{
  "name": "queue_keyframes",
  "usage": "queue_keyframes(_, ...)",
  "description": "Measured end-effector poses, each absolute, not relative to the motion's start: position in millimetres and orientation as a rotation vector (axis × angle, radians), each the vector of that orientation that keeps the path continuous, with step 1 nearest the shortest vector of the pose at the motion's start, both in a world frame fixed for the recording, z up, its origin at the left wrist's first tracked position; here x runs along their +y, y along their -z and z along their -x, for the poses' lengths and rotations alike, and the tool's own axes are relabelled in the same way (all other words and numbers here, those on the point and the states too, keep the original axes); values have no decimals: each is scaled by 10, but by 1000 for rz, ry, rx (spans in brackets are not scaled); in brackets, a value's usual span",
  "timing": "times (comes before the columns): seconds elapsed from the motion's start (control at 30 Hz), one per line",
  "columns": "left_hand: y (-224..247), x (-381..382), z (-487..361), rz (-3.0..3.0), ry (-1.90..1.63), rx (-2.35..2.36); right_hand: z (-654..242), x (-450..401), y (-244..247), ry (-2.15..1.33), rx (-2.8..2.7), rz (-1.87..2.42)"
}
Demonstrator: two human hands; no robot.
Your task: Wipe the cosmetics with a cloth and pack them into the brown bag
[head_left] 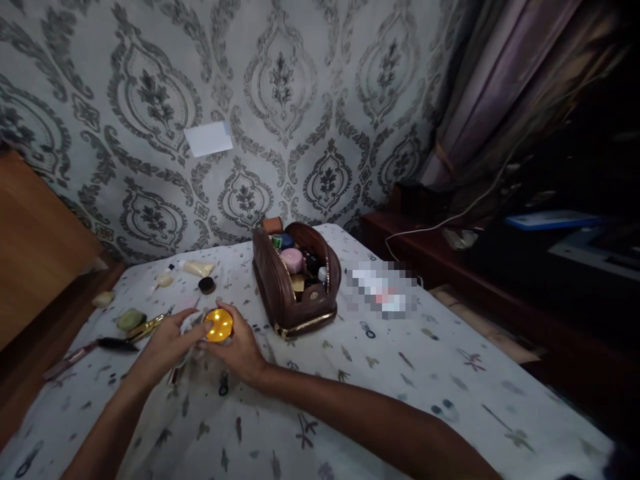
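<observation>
My right hand (243,350) wraps round a small jar with a shiny gold round lid (219,327), held just above the patterned bed sheet. From the other side my left hand (170,347) also grips the jar, its thumb on the lid. Something pale and see-through shows by the left fingers, too blurred to name. To the right of my hands stands a brown cosmetic bag (270,297), unzipped and gaping. Inside it are a pink-lidded jar (291,260), a blue lid (286,241) and several other cosmetics.
A cream tube (199,268), a black round lid (207,285), a green item (131,319), a gold clip-like tool (150,326) and a dark brush-like item (117,344) lie at left. Right of the bag is a pixelated patch. A wallpapered wall rises behind; a wooden box (40,240) borders the left.
</observation>
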State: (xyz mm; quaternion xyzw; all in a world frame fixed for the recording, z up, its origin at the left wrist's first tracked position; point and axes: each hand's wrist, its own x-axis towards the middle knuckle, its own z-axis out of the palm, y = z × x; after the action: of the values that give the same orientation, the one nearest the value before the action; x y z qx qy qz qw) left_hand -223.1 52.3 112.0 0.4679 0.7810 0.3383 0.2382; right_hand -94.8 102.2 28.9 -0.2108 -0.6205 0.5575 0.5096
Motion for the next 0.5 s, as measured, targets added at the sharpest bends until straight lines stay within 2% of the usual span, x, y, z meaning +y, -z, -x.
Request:
queue_keyframes(0.13, -944, 425, 2009, -1486, -977, 2166, 721, 967, -211, -1346, -1464, 598)
queue_keyframes(0.27, -740, 291, 1704, -2023, -1195, 2238, 616, 966, -107, -1326, -1439, 630)
queue_keyframes(0.4, -555, 263, 1519, -2521, -1083, 2099, 611, 947, -35, -1211, -1564, 530)
queue_keyframes(0.5, -522, 258, 1533, -2450, -1009, 2109, 613, 904, -46, -1144, -1688, 536)
